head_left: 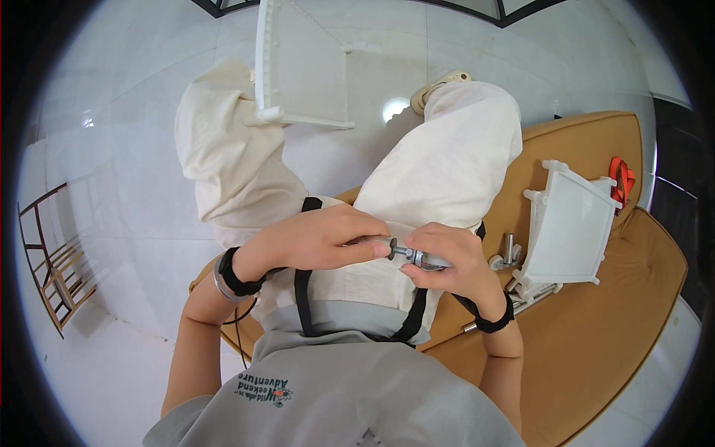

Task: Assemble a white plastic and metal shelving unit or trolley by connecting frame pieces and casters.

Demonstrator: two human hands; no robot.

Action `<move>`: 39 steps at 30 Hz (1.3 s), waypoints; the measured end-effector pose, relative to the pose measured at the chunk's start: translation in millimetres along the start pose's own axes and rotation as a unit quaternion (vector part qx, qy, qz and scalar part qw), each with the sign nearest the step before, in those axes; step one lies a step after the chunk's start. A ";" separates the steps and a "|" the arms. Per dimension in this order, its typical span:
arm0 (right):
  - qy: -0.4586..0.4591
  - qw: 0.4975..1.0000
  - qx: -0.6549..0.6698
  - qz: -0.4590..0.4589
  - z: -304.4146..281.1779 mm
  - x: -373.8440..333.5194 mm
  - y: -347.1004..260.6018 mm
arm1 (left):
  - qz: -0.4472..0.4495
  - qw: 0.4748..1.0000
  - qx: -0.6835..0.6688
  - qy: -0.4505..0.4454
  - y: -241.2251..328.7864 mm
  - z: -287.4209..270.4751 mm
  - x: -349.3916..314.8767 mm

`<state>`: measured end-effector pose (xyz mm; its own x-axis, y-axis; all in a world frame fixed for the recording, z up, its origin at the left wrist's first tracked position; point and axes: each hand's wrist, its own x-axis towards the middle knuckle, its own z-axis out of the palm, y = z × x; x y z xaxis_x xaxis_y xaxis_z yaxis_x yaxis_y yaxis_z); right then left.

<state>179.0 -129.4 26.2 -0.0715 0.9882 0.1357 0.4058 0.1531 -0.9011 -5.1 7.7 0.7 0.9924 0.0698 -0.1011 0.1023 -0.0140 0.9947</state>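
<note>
In front of my lap my two hands meet, closed around small metal parts. My left hand grips a metal tube, its open end facing right and most of its length hidden by my fingers. My right hand pinches what looks like a caster, grey and metallic. A threaded stem points left from it at the tube's end; whether it is inside the tube, I cannot tell.
White plastic shelf trays lie on the brown cushioned seat at my right. Beside them are silver metal tubes, small wheel-like parts and an orange strap. Another white tray stands between my legs. A brown rack is far left.
</note>
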 end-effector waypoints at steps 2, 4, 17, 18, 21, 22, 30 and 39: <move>0.014 1.000 0.005 -0.013 0.2 -0.3 0.5 | -0.028 0.999 0.003 -0.032 6.0 -3.5 1.1; 0.014 1.000 0.003 -0.018 0.7 -0.5 -0.8 | -0.033 0.998 0.002 -0.044 10.6 -4.5 1.4; 0.019 0.984 -0.135 -0.113 11.6 -13.6 1.5 | -0.063 0.993 0.021 -0.097 13.5 4.7 -6.9; 0.019 0.984 -0.135 -0.114 13.1 -13.8 1.5 | -0.063 0.993 0.021 -0.096 13.8 5.4 -8.1; 0.036 0.984 -0.128 -0.120 15.6 -13.7 1.0 | -0.066 0.991 0.040 -0.106 14.1 7.6 -10.0; 0.037 0.984 -0.127 -0.116 15.7 -13.6 0.6 | -0.053 0.991 0.072 -0.096 13.4 8.8 -10.4; 0.059 0.994 -0.086 -0.043 27.6 -22.7 2.8 | 0.018 0.972 0.234 -0.022 6.8 21.8 -14.0; 0.078 0.963 0.066 0.248 31.9 -23.1 9.4 | 0.077 0.904 0.417 0.054 -8.5 32.0 -9.8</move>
<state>155.3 -151.1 1.4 0.2422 0.9309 -0.2736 0.2344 -0.3297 -0.9145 -13.5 -24.8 -7.5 0.9914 0.0992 0.0849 0.0237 -0.7762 0.6300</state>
